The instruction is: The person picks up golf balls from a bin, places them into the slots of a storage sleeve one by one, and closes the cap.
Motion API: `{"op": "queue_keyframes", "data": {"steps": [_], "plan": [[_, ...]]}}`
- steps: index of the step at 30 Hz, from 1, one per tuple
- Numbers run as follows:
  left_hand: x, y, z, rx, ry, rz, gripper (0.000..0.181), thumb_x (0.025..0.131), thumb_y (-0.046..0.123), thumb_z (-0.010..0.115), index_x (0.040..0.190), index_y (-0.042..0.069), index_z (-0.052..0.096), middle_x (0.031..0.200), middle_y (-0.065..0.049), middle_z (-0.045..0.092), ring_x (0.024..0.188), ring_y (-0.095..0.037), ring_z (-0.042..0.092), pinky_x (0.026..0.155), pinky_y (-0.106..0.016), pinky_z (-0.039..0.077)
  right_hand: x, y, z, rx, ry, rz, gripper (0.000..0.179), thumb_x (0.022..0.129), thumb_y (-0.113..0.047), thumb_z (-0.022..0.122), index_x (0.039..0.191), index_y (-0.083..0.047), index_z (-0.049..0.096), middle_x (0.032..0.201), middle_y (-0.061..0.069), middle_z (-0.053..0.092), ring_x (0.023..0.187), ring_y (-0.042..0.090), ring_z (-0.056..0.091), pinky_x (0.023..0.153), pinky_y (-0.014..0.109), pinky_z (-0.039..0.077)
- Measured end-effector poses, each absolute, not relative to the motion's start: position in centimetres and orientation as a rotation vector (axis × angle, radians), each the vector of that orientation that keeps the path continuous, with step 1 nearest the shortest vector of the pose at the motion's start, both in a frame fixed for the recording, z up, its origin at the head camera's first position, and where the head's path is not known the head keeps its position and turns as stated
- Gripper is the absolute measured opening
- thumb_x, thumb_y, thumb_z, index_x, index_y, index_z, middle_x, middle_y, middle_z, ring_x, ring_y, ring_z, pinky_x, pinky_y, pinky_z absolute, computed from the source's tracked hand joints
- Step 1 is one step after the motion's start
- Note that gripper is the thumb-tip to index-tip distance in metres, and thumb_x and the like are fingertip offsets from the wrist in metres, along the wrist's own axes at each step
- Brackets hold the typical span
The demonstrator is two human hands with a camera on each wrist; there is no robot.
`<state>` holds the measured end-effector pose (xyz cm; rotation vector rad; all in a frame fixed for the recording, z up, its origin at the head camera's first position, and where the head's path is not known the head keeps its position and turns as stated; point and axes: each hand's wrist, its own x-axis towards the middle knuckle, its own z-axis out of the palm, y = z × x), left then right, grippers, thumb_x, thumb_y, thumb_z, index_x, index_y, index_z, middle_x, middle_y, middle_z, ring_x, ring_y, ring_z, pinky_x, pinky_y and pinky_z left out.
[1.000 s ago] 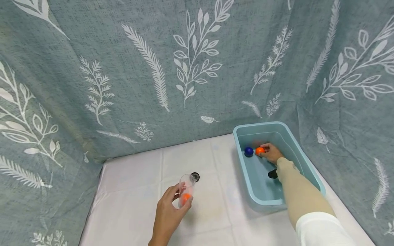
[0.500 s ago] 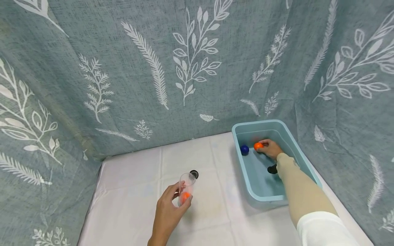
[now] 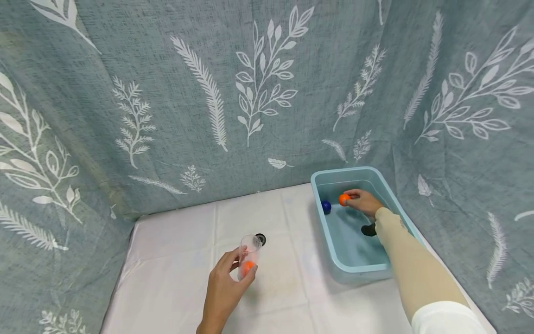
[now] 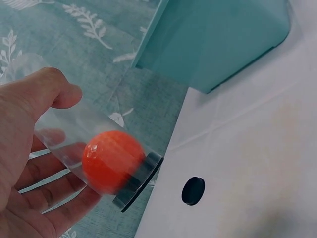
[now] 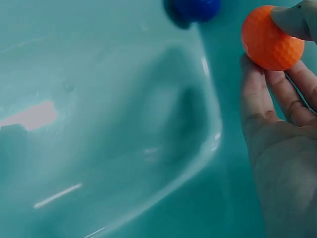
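My left hand (image 3: pixel 227 283) grips a clear plastic tube (image 4: pixel 74 126) with a black cap (image 4: pixel 139 182) on its bottom end. Inside it, at the capped end, sits an orange golf ball (image 4: pixel 113 161). Over at the right, my right hand (image 3: pixel 364 202) reaches into a light blue bin (image 3: pixel 333 241). Thumb and fingers pinch a second orange golf ball (image 5: pixel 272 39), its dimples plain in the right wrist view. A dark blue ball (image 3: pixel 326 207) lies in the bin against the left wall, just left of the pinched one.
A loose black cap (image 3: pixel 260 239) lies on the white-covered table (image 3: pixel 175 264) just beyond the tube. Patterned grey-green cloth (image 3: pixel 183 116) hangs behind and at both sides. The bin's raised rim (image 3: pixel 321 232) runs between the two hands.
My right hand has lifted the orange golf ball slightly off the bin floor. The blue ball has shifted left to the bin's wall. The left hand holds the tube as before.
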<state>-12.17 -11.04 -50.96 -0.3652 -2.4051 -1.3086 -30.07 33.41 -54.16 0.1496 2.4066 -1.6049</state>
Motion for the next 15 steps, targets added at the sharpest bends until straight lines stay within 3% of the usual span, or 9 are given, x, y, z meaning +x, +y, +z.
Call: {"op": "queue_keyframes", "data": {"steps": [10, 15], "plan": [[-12.4, -11.2, -51.1, -0.323, -2.413, -1.336, 0.049, 0.077, 0.009, 0.087, 0.123, 0.010, 0.070, 0.108, 0.006, 0.068, 0.098, -0.013, 0.067, 0.086, -0.021, 0.058, -29.6, 32.2, -51.4, 0.047, 2.284, -1.696, 0.056, 0.097, -0.013, 0.065, 0.145, 0.007, 0.044, 0.144, 0.028, 0.044, 0.127, 0.047, 0.048, 0.114, 0.057, 0.037], [-12.5, -11.2, -51.1, -0.319, -2.413, -1.361, 0.048, 0.077, 0.009, 0.087, 0.123, 0.010, 0.070, 0.107, 0.005, 0.067, 0.099, -0.011, 0.066, 0.087, -0.018, 0.057, -28.7, 31.6, -50.0, -0.046, 2.338, -1.672, 0.052, 0.096, -0.017, 0.069, 0.142, 0.002, 0.051, 0.144, 0.023, 0.048, 0.121, 0.039, 0.053, 0.107, 0.048, 0.047]]}}
